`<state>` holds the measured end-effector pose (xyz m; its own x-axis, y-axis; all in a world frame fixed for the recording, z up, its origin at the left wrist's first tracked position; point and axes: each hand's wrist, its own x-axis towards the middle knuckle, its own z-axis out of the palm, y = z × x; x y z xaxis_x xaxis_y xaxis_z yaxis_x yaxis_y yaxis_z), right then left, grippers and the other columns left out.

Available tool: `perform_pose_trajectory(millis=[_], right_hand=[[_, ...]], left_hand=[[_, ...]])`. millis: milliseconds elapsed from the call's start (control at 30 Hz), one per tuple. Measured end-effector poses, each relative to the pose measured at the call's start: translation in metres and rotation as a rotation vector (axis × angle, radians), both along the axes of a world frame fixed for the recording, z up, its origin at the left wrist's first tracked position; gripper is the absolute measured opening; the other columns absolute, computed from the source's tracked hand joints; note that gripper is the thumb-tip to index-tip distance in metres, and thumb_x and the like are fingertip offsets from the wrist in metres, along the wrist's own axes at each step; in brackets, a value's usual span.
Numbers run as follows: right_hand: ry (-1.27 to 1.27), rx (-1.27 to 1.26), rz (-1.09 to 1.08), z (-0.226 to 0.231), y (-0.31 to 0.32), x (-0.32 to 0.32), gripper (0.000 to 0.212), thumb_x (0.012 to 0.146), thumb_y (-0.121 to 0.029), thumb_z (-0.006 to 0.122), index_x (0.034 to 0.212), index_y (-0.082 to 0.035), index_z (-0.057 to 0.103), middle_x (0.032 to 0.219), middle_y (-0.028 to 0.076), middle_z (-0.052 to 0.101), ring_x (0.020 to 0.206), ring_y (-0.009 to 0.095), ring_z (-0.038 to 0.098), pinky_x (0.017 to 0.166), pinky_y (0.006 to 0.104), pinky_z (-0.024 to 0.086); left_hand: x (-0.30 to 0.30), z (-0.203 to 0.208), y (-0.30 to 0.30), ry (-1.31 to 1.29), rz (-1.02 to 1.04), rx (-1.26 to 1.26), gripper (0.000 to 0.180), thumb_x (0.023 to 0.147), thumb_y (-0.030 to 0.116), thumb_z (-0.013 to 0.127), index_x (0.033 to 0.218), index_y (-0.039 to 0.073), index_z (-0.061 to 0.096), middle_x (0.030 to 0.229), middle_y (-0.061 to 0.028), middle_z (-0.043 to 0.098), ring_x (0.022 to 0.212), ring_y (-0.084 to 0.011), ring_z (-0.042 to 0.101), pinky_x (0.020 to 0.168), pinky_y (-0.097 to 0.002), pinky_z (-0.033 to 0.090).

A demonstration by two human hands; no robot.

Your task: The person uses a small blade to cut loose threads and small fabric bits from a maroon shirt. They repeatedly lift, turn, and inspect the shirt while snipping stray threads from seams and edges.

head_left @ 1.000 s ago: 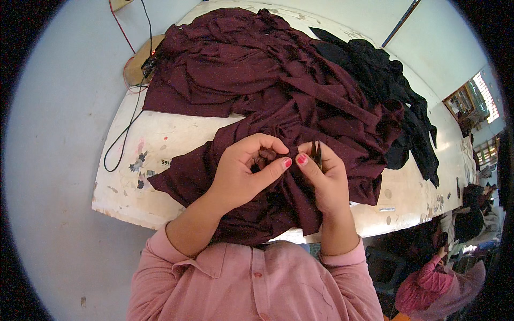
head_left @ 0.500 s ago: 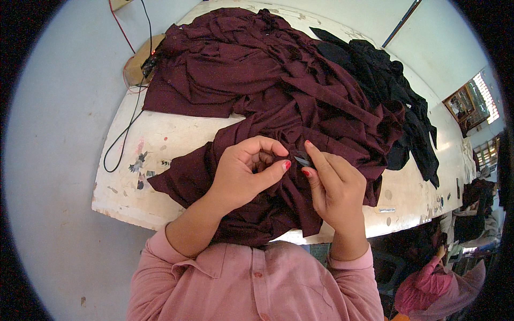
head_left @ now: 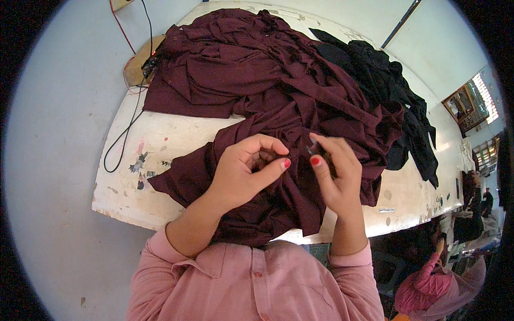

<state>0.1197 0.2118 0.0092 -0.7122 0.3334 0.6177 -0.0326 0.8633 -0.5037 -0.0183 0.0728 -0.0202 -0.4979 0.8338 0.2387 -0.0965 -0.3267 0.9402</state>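
Observation:
A heap of maroon cloth [head_left: 225, 80], probably garments, lies across the table and hangs toward my body. My left hand [head_left: 243, 171] is closed, thumb and forefinger pinching a small part of the maroon cloth. Just to its right, my right hand [head_left: 340, 171] holds small thread snips [head_left: 311, 145] with grey blades, mostly hidden by the fingers and slightly blurred. A short gap separates the snips from the left fingertips.
A pale, stained table [head_left: 155, 134] carries everything. Black cloth [head_left: 396, 96] lies at the right. On the left sit a wooden block with wiring [head_left: 144, 61] and a looped black cable [head_left: 124, 139]. Another person [head_left: 428, 289] in pink is at lower right.
My right hand has drawn slightly right, its thumb and forefinger a little further apart, and the snips have turned more upright. My left hand keeps its pinch in place.

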Motion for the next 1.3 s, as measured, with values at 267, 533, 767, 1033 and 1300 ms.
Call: perform_pose_trajectory(millis=[267,533,767,1033,1300], right_hand=[[-0.252,-0.509,0.314,-0.040,0.018,-0.003,0.031,0.079,-0.007,0.071,0.107,0.000,0.061,0.097,0.009,0.063,0.087,0.016,0.060,0.077,0.0273,0.047],[0.211,-0.331,0.222,-0.020,0.023,0.010,0.025,0.070,0.008,0.061,0.089,-0.008,0.061,0.120,0.011,0.048,0.103,0.022,0.049,0.091,0.0317,0.037],[0.137,-0.505,0.069,-0.027,0.029,0.013,0.028,0.071,0.012,0.058,0.091,-0.007,0.060,0.122,0.012,0.050,0.110,0.020,0.048,0.091,0.0306,0.037],[0.005,-0.982,0.245,-0.021,0.016,0.011,0.027,0.086,0.000,0.053,0.112,-0.008,0.053,0.109,0.001,0.052,0.069,0.004,0.049,0.057,0.0186,0.040],[0.132,-1.360,0.441,-0.042,0.012,-0.003,0.041,0.075,-0.009,0.077,0.111,-0.007,0.057,0.078,-0.004,0.058,0.067,0.005,0.053,0.054,0.0201,0.042]], left_hand=[[-0.016,-0.006,0.003,-0.232,-0.030,0.019,0.026,0.087,0.003,0.065,0.112,0.001,0.056,0.109,-0.0044,0.059,0.101,-0.0103,0.056,0.089,-0.0227,0.043],[-0.014,-0.002,0.001,0.817,0.348,-0.276,0.080,0.071,0.019,0.078,0.139,0.008,0.038,0.126,-0.0178,0.049,0.117,-0.0253,0.049,0.100,-0.0354,0.037],[-0.029,-0.005,0.003,0.330,0.024,0.033,0.061,0.081,-0.001,0.061,0.136,0.006,0.038,0.128,-0.0103,0.046,0.114,-0.0156,0.048,0.099,-0.0276,0.038],[-0.024,0.014,-0.007,-0.163,-0.237,0.161,0.076,0.076,-0.001,0.072,0.139,0.001,0.029,0.133,-0.0108,0.042,0.121,-0.0162,0.043,0.104,-0.0283,0.034],[-0.024,0.014,-0.004,-0.159,-0.150,0.185,0.072,0.080,0.002,0.071,0.140,0.000,0.031,0.130,-0.0107,0.047,0.120,-0.0174,0.046,0.104,-0.0295,0.035]])
